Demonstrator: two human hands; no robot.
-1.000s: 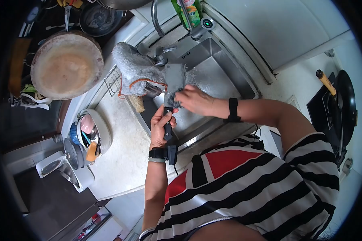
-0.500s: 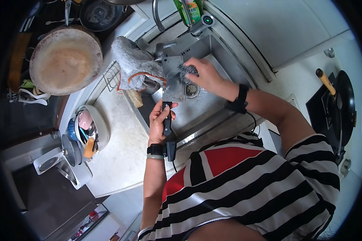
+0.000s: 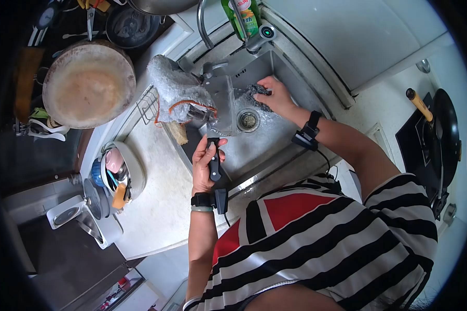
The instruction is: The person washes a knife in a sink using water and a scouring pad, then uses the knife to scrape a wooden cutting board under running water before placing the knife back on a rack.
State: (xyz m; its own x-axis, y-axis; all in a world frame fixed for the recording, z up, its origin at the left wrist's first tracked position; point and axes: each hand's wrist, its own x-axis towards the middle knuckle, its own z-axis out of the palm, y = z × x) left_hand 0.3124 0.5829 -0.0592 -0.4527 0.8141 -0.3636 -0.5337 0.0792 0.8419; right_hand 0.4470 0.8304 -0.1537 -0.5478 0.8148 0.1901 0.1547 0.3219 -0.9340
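Observation:
My left hand (image 3: 207, 160) is wrapped round the black handle of a cleaver (image 3: 222, 103), whose broad wet blade points up over the left part of the sink (image 3: 275, 57). My right hand (image 3: 276, 97) grips a dark steel wool scrubber (image 3: 258, 95) low in the basin, to the right of the blade and apart from it. Near the scrubber the drain (image 3: 248, 120) shows, with water splashed around it. A grey fluffy cloth with orange trim (image 3: 179, 85) hangs over the faucet area beside the blade.
Green dish soap (image 3: 242, 18) stands behind the sink. A wire rack (image 3: 149, 106) and a tan sponge (image 3: 179, 133) are at its left edge. A white bowl of utensils (image 3: 136, 173) sits on the left counter. A wok (image 3: 443, 135) is at the right.
My right hand has moved the scrubber off the blade, down and right into the basin. The cleaver's blade has turned a little in my left hand, which still holds it.

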